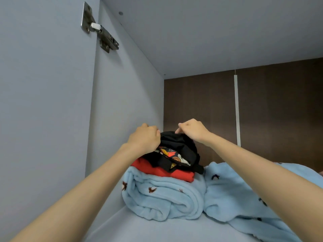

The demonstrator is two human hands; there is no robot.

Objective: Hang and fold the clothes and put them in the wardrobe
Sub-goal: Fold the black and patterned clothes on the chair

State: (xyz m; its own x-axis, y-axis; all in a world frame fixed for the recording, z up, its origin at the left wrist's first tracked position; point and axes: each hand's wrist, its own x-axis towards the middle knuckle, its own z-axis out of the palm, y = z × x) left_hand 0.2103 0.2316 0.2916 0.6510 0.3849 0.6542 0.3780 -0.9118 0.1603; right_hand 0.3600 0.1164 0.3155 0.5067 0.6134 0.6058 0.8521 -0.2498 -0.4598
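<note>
A wardrobe compartment is seen from just outside, looking up and in. Two bare arms are stretched forward over the pale grey shelf [139, 229]. A folded black garment [180, 147] with a colourful printed patch is held at the top of a small pile against the compartment's left wall. The left hand [144, 138] is closed in a fist, its fingers curled round the garment's left edge. The right hand [193, 131] is set on the garment's top, with fingers bent downward and the cloth pinched between thumb and fingertips.

Directly under the black garment a folded red garment [157, 169] is laid, and under that a rolled light blue blanket [164, 198] patterned with small dark birds. A second blue blanket [232, 194] of the same pattern is spread just beside it on the right, partly covered by the right forearm.

A dark brown back panel [279, 110] is crossed by a vertical white strip [236, 109]. A metal hinge [99, 28] is fixed at upper left, where the open door [43, 102] is attached.
</note>
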